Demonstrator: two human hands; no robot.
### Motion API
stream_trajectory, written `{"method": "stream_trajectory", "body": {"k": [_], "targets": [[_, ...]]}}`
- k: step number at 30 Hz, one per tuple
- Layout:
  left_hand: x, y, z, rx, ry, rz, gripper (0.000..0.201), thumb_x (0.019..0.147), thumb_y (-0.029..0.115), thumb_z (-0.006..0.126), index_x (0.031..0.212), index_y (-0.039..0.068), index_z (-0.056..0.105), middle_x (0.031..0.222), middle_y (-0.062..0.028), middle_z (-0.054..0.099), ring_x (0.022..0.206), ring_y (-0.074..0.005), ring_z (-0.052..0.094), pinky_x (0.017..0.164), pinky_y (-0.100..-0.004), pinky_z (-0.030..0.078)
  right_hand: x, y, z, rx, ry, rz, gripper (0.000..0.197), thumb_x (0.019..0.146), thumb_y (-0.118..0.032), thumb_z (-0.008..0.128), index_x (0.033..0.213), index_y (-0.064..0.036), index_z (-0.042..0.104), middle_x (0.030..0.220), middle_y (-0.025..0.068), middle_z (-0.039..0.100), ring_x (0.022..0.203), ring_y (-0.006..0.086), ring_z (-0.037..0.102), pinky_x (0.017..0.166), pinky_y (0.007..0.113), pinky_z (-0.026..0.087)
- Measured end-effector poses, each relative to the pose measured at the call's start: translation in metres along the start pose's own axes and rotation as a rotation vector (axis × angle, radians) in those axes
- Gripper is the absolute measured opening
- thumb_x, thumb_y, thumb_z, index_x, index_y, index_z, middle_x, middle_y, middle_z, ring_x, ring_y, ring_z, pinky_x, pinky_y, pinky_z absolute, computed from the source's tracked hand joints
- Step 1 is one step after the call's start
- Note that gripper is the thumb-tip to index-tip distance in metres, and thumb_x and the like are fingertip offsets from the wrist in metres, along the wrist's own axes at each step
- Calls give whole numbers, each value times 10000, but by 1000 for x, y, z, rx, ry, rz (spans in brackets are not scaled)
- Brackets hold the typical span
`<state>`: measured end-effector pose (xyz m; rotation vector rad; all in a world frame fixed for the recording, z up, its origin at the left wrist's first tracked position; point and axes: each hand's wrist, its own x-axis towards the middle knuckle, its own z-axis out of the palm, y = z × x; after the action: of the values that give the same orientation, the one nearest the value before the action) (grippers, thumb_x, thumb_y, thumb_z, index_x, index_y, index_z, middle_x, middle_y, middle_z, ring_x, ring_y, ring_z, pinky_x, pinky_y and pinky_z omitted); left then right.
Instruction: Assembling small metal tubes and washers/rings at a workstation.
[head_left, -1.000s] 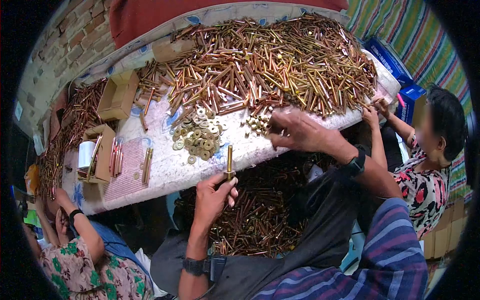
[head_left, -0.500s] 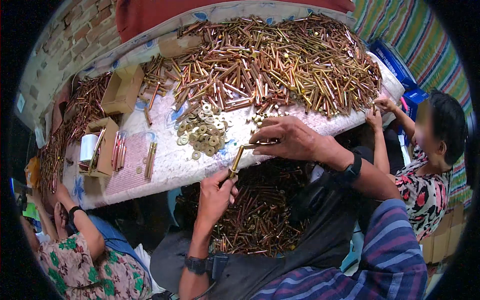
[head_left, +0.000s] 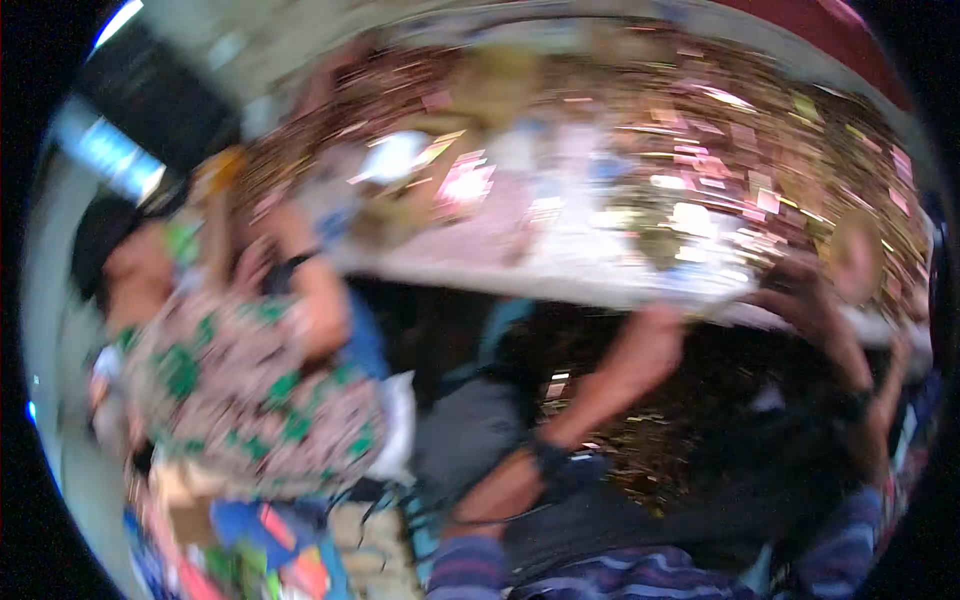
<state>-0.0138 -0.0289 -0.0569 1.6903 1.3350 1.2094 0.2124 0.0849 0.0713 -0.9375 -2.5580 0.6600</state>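
Note:
Motion smears this view heavily. My left hand (head_left: 655,335) is at the table's front edge, its fingers too blurred to read. To its right, my right hand (head_left: 797,290) reaches over the same edge. Whether either hand holds anything does not show. Just beyond my hands, a blurred patch of washers (head_left: 658,235) lies on the pale cloth-covered table (head_left: 570,285). Behind it spreads a large heap of brass- and copper-coloured metal tubes (head_left: 760,150). More metal pieces (head_left: 640,450) lie in a dark heap below the table edge, between my forearms.
On the table's left stand a small cardboard box (head_left: 390,220) with a white item (head_left: 395,157) at it, and another tan box (head_left: 500,85) farther back. A person in a flowered top (head_left: 250,390) sits close on my left. Another person's forearm (head_left: 892,390) shows at far right.
The view has swung left, so the table and my hands now appear farther right. Earlier my left hand held a brass-coloured tube upright, with another tube at my right fingers; blur hides both now.

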Motion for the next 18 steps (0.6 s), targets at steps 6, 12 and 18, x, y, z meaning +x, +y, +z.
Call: {"method": "stream_trajectory", "body": {"k": [6, 12, 18], "targets": [[10, -32, 36, 127, 132, 149, 112, 730, -47, 505, 803, -44, 588, 775, -292, 579, 789, -465, 594, 665, -514, 452, -1, 54, 13, 145, 43, 319, 300, 753, -112, 831, 806, -41, 544, 749, 3, 535, 652, 92, 509, 530, 275, 430], [3, -42, 38, 185, 281, 168, 116, 674, -83, 512, 772, -42, 561, 812, -264, 541, 821, -451, 549, 768, -493, 446, 12, 78, 32, 74, 49, 123, 251, 771, -127, 808, 829, -21, 588, 712, 33, 570, 597, 101, 534, 491, 266, 416], [5, -40, 40, 100, 300, 198, 161, 656, -91, 546, 805, -48, 590, 833, -270, 546, 846, -459, 548, 778, -492, 448, 9, -6, 43, 200, 341, 35, 238, 802, -185, 803, 859, 10, 678, 690, 67, 633, 598, 126, 587, 537, 285, 466]]}}
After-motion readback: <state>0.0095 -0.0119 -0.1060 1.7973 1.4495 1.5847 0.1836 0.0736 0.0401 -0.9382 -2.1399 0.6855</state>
